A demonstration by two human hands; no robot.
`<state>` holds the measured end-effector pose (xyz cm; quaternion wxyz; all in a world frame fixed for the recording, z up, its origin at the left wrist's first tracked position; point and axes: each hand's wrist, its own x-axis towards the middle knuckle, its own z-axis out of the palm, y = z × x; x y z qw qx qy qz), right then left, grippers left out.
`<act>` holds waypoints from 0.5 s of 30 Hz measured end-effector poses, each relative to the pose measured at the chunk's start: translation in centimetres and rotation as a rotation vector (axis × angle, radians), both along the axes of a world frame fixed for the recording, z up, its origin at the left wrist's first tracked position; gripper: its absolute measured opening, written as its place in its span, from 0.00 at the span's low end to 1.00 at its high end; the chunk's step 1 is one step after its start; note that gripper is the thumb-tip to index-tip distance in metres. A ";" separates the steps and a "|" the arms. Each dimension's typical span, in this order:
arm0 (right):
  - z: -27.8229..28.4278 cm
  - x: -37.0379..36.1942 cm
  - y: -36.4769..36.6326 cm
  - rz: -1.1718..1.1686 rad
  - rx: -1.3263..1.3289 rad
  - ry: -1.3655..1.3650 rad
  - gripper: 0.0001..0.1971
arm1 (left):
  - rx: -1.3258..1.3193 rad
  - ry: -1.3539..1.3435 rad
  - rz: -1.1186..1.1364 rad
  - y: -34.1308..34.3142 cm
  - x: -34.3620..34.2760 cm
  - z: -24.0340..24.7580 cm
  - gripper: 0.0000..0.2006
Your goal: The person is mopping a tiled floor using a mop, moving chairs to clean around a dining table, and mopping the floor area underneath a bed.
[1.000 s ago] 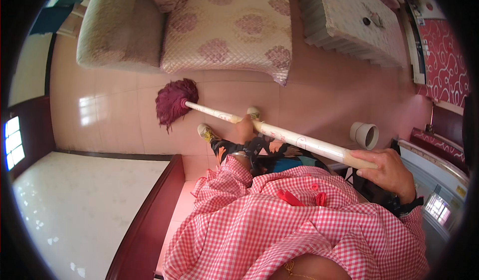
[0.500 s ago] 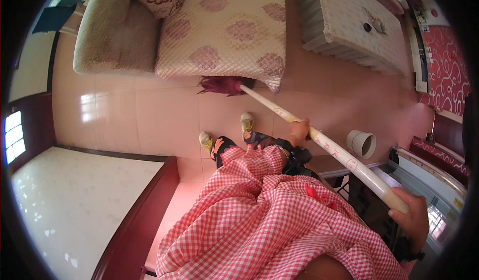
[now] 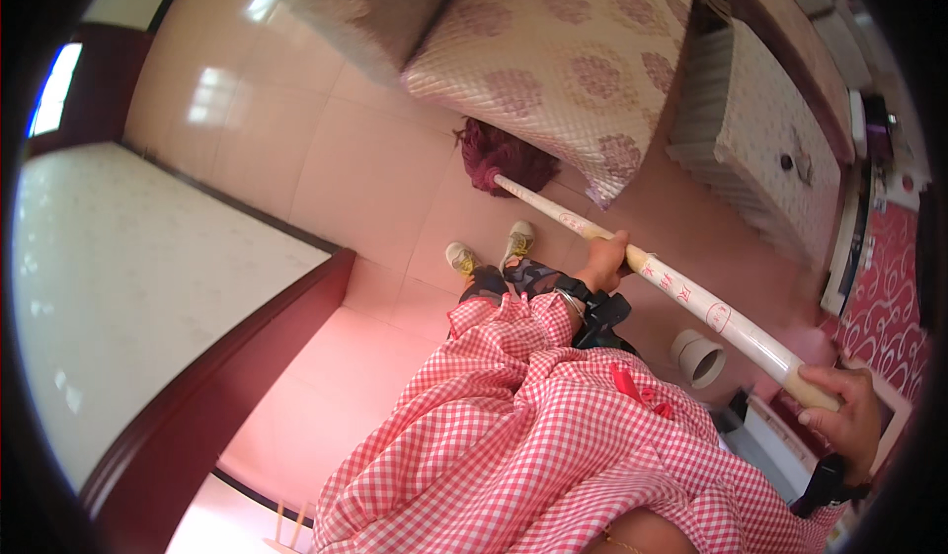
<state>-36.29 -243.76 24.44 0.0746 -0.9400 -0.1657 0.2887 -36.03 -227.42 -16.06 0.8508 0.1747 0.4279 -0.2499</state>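
The mop head (image 3: 508,155), shaggy and purple-red, is near twelve o'clock; its white handle (image 3: 694,303) goes toward four. The left hand (image 3: 603,262) is closed around it; further along are red printed characters (image 3: 665,279); the right hand (image 3: 847,414) grips the yellowish end, fingers curled.

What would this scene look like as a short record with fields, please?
Left hand: closed around the white mop handle, partway along
Right hand: grips the handle's upper end
Mop head: maroon strands, on the tiled floor, at the edge of the quilted sofa cover
Also visible: white cylindrical bin, cloth-covered table
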 end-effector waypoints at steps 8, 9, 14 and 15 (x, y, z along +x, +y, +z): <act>0.5 5.3 12.2 0.021 0.143 0.429 0.23 | 0.003 -0.017 0.382 10.4 -3.1 0.2 0.17; 0.5 5.8 13.7 0.045 0.134 0.433 0.23 | 0.003 -0.029 0.463 11.2 -3.8 -0.5 0.16; 0.7 6.5 21.2 0.484 0.067 0.377 0.23 | -0.051 -0.031 0.687 16.2 -7.3 -0.6 0.16; 0.2 6.6 22.8 0.578 0.073 0.382 0.23 | -0.051 -0.016 0.752 17.4 -8.7 -0.8 0.15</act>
